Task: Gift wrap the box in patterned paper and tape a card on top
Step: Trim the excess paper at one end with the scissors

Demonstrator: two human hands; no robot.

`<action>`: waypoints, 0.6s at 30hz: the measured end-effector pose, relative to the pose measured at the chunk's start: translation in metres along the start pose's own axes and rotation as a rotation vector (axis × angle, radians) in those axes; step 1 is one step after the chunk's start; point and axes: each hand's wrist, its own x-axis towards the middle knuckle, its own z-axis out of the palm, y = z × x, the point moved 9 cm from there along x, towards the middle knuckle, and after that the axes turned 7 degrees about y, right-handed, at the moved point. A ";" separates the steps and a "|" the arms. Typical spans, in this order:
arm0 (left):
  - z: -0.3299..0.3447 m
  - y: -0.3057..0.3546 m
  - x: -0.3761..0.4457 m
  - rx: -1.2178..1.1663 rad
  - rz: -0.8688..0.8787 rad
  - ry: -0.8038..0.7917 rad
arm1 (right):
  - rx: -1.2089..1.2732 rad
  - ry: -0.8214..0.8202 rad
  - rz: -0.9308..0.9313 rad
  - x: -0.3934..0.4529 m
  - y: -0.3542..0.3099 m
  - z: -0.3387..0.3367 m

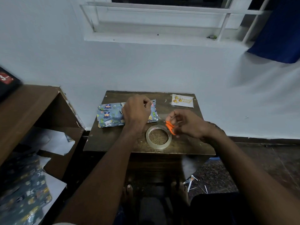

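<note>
left hand [136, 111] grip pinching clear tape over crinkly wrapped box [110, 116] | right hand [186, 123] grip grasping orange scissors [170, 127] | round tape roll [158, 136] on wooden counter [113, 140]

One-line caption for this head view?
Left hand over wrapped box, right hand holding orange scissors above tape roll.

head-worn view, looking down, close overhead

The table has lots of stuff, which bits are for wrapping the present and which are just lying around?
For the job:
wrapped box
card
tape roll
orange scissors, gripped by the right hand
left hand, pinching something small

Just lying about:
paper scraps on the floor
spare patterned paper
black box
</note>
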 end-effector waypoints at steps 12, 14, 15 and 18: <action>0.000 -0.007 -0.004 -0.027 0.058 -0.053 | -0.481 0.000 -0.019 0.009 -0.001 -0.001; 0.000 -0.008 -0.004 -0.031 0.062 -0.052 | -0.549 0.054 -0.002 0.010 0.002 -0.015; 0.000 -0.008 -0.004 -0.033 0.065 -0.053 | -0.573 0.079 0.008 0.010 0.003 -0.021; -0.001 -0.008 -0.004 -0.036 0.069 -0.047 | -0.591 0.147 0.030 0.011 0.006 -0.034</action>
